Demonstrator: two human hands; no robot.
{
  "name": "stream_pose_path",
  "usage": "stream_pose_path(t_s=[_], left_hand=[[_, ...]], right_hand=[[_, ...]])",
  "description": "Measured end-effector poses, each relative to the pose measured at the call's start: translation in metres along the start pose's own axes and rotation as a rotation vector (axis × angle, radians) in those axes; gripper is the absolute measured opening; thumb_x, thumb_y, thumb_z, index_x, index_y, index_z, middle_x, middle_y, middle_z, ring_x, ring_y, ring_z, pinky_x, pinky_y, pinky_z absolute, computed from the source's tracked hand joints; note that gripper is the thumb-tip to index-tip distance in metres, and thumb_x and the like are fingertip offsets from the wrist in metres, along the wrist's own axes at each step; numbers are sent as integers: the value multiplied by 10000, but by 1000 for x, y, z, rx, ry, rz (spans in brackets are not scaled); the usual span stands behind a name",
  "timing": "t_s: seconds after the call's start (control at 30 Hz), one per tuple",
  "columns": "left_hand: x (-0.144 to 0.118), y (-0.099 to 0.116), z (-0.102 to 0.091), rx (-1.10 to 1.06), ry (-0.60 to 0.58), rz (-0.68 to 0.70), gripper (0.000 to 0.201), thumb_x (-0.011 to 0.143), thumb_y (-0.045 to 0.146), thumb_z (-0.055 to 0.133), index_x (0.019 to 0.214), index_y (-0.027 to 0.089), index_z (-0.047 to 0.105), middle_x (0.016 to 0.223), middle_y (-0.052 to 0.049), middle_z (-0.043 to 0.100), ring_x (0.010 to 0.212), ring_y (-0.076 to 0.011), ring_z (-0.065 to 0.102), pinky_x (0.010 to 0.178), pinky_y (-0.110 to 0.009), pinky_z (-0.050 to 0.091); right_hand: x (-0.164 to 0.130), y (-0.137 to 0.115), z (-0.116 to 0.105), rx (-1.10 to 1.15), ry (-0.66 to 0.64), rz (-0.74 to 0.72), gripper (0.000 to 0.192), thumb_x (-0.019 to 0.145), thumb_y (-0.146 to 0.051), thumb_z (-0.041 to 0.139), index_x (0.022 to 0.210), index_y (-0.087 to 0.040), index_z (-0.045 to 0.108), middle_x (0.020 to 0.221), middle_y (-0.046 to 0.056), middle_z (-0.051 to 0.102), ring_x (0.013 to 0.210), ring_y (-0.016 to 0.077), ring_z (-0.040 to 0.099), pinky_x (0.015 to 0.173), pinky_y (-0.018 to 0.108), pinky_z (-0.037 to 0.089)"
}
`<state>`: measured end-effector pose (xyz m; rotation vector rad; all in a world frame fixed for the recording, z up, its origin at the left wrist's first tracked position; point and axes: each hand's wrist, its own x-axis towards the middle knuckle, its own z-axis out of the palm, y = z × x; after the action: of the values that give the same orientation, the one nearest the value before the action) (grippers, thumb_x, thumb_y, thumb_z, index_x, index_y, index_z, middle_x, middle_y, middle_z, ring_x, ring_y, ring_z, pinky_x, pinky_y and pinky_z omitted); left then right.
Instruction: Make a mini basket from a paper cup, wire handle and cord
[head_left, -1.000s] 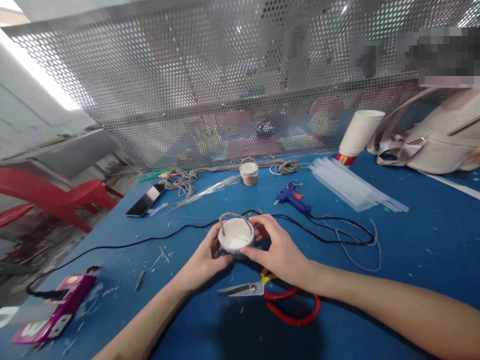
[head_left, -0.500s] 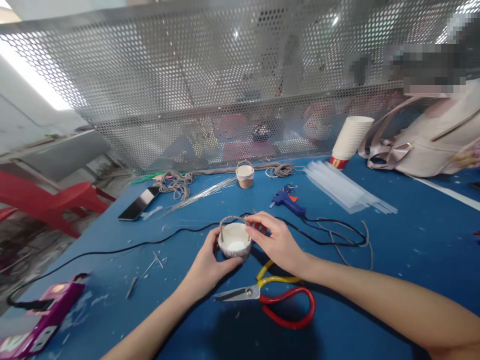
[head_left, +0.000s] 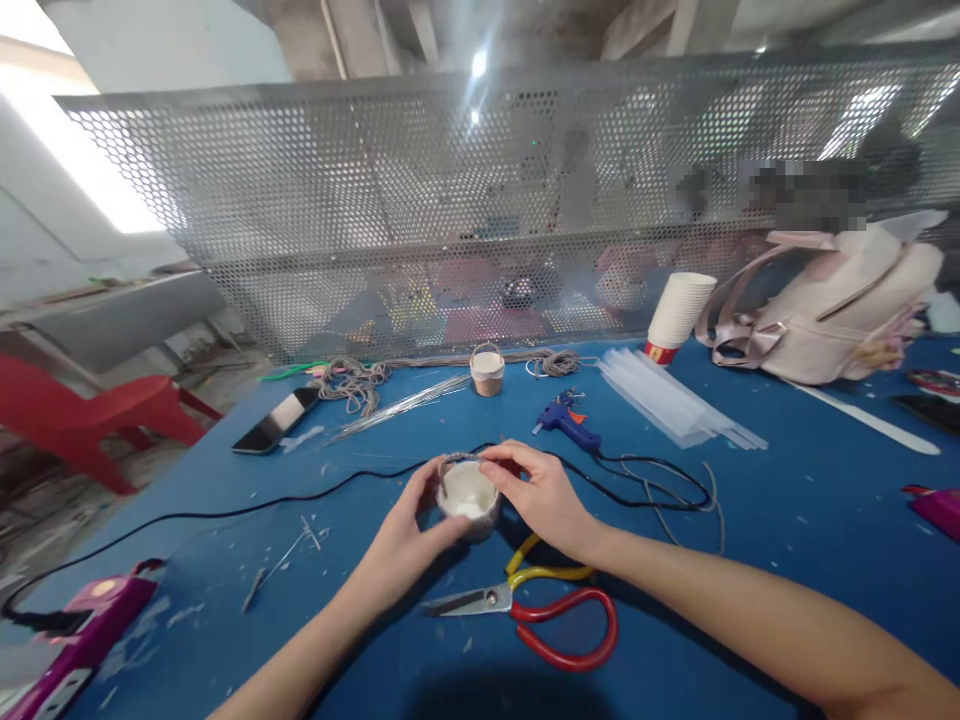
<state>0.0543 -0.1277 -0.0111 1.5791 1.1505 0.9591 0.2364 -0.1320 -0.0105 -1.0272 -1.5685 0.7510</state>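
Observation:
A small round basket, white inside with a greyish wrapped outside and a thin twisted handle, is between my hands above the blue table. My left hand is wrapped round its left side, thumb along the near wall. With thumb and fingers, my right hand pinches the right side of the rim where the handle meets it. Just below lie scissors with one yellow and one red handle, blades pointing left. Beyond the hands sits a second small basket with an upright handle.
A blue glue gun with its cord, clear plastic strips and stacked paper cups are to the right. A phone, cord bundles and a purple power strip are left. A perforated metal screen backs the table.
The view has tilted up, showing more above the screen. The basket is tipped a little differently and its handle appears lower against the rim; both hands keep hold.

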Motion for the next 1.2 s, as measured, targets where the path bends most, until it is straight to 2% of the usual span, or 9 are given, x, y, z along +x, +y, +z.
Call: stream_pose_path(t_s=[0.1,0.17,0.37,0.5,0.6,0.77,0.87,1.0,1.2], left_hand=[[4,13,-5,-57,76,6,476,782,467,568,1161,180,583,1208,-108,632,1151,-263,545,989,-372,394],[8,18,-5,-20,115,45,412,807,478,531,1059,174,649,1124,-97,675,1102,-256,570,971,-353,399],[18,19,0,119,125,187,266,825,389,517,846,192,694,865,-39,699,836,-197,605,770,-270,449],[19,20,-1,164,138,232,228,807,369,524,751,199,665,770,-18,668,748,-181,582,702,-253,441],[21,23,-2,124,133,200,236,785,381,543,693,195,655,730,-14,656,733,-183,573,698,-259,436],[24,23,-4,-1,107,133,282,785,419,547,682,187,670,765,-35,684,818,-209,600,769,-284,438],[24,23,-4,-31,73,136,282,801,406,535,671,191,664,808,-44,690,876,-218,600,810,-288,428],[23,23,-2,58,57,184,279,821,384,508,660,194,633,757,-30,650,796,-201,582,744,-277,429],[21,22,-1,184,82,281,219,828,331,511,702,193,627,708,-3,594,699,-162,542,692,-252,412]], right_hand=[[2,-2,1,41,-8,49,178,840,-284,533,884,-175,667,827,25,661,739,140,583,690,262,475],[5,-4,2,42,-5,49,185,838,-281,534,886,-170,674,829,28,660,739,139,588,685,256,473],[14,-5,5,-6,-5,-55,222,855,-291,512,840,-169,697,811,40,658,759,148,600,696,254,467],[18,-3,5,-3,8,-24,225,841,-309,525,773,-167,686,764,35,668,716,151,611,681,251,475],[19,-2,5,34,1,24,228,825,-341,546,765,-168,682,771,34,678,722,157,615,688,258,482],[18,1,2,145,7,123,279,834,-390,518,878,-173,688,804,38,688,746,164,621,682,271,489],[16,5,0,96,12,58,244,821,-360,549,911,-179,685,841,41,680,739,157,605,677,267,479],[14,6,1,-35,22,-30,198,822,-317,557,834,-175,694,786,32,654,690,142,564,650,251,453],[14,5,2,4,47,14,192,820,-304,561,795,-161,686,743,31,650,683,146,572,642,248,451]])
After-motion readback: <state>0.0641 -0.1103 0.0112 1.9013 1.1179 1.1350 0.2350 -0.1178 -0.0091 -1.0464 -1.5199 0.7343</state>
